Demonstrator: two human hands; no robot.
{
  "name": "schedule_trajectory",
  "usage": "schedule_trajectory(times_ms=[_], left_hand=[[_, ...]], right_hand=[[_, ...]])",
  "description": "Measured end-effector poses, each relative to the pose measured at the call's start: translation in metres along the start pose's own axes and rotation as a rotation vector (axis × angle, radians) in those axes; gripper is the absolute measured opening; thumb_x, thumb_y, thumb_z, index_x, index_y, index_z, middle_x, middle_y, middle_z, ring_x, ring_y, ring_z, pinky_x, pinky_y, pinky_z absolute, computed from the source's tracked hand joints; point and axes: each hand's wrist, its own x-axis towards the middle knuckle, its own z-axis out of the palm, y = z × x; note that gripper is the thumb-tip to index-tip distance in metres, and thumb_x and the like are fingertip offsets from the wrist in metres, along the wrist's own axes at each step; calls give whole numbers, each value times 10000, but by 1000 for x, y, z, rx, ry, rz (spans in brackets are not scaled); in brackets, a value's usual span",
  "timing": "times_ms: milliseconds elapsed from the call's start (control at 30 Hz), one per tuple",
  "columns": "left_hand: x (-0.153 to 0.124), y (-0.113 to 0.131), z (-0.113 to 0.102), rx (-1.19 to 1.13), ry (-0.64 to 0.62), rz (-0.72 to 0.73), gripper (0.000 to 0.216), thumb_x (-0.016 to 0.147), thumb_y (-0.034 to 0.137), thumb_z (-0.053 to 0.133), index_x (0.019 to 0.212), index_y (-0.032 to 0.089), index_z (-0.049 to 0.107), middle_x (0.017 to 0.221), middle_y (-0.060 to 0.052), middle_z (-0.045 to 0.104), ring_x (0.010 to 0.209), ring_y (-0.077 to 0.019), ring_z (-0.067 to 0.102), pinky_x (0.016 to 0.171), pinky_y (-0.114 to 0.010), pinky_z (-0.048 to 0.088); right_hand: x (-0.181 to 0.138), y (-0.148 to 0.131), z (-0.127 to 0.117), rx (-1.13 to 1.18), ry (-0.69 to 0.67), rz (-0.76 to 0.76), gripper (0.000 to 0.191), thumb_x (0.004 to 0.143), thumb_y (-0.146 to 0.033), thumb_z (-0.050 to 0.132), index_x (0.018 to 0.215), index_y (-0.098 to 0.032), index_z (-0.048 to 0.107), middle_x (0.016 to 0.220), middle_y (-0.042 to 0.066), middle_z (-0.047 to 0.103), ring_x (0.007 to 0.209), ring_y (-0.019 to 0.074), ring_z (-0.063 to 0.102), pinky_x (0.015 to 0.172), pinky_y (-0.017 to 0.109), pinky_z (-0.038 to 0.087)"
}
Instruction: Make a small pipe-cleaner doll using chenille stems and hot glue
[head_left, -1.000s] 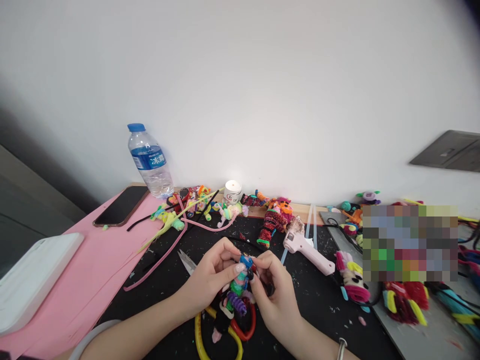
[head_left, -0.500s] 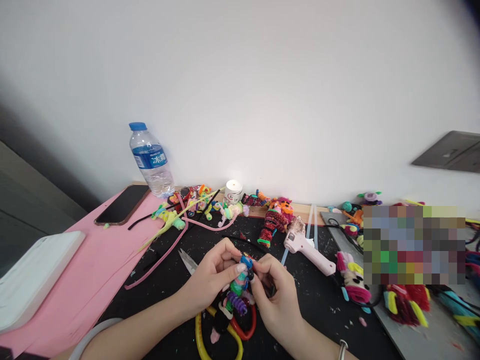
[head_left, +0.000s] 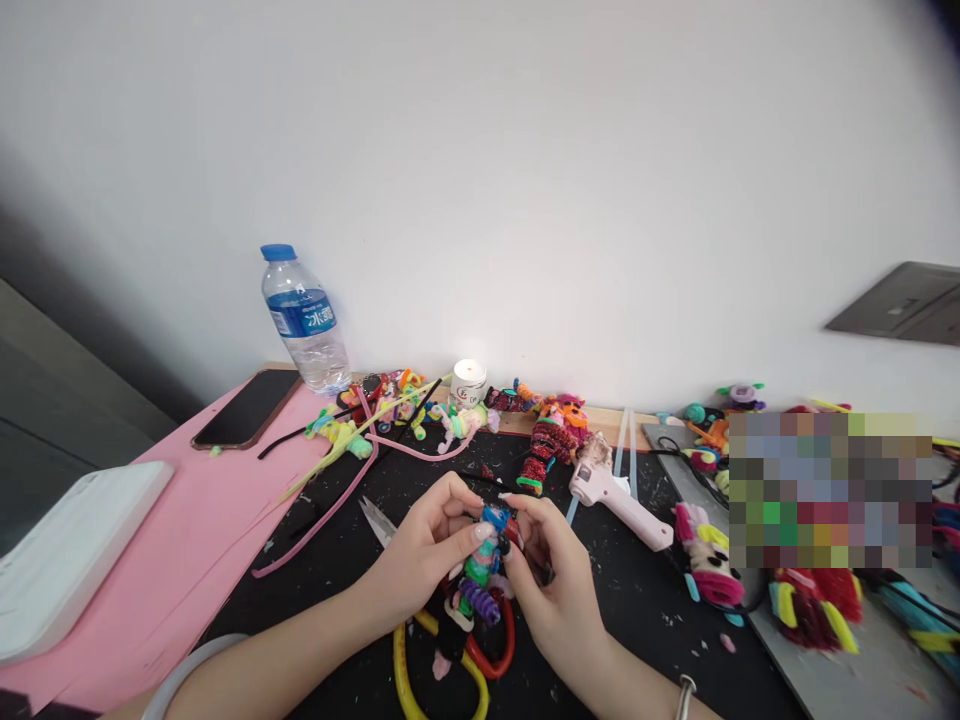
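My left hand [head_left: 427, 540] pinches a small figure of blue, green, black and purple pipe cleaners [head_left: 480, 570] between thumb and fingers. On the figure's right side, my right hand [head_left: 551, 565] has its thumb against a black part. Its index finger is raised off the top, and the other fingers curl behind, partly hidden. A purple coil and a black part with a pink tip hang below the figure. Under my hands lie scissors with yellow and red handles [head_left: 401, 670]; their blades [head_left: 376, 522] point out past my left wrist.
A pink glue gun [head_left: 622, 508] lies right of my hands, near clear glue sticks. Several pipe-cleaner figures [head_left: 551, 440] line the wall around a white candle [head_left: 469, 380]. At left are a water bottle [head_left: 304, 325], a phone [head_left: 246, 408] and a white box [head_left: 82, 560].
My right index finger has lifted from the figure's top and moved up slightly. The figure stays in my left hand, tilted a little differently.
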Motion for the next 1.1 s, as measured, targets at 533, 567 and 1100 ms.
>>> schedule_trajectory(times_ms=[533,567,1100], left_hand=[[1,1,1,3,22,-18,229,784,299,641,837,182,452,781,9,593,648,-92,529,594,-207,381],[2,0,1,-4,16,-15,222,789,295,636,844,182,453,787,7,598,653,-94,539,596,-208,387],[2,1,1,-19,34,-32,234,784,311,642,832,179,455,719,33,583,520,-45,471,451,-154,308]], right_hand=[[-3,1,2,-10,-23,13,81,855,-159,465,861,-189,540,635,-32,400,535,116,408,472,237,321],[-3,1,2,-12,-16,11,113,859,-158,463,930,-192,544,650,-29,415,546,120,422,478,238,332],[-1,2,0,26,-59,33,163,883,-180,454,977,-206,584,685,-10,465,593,139,469,534,256,380]])
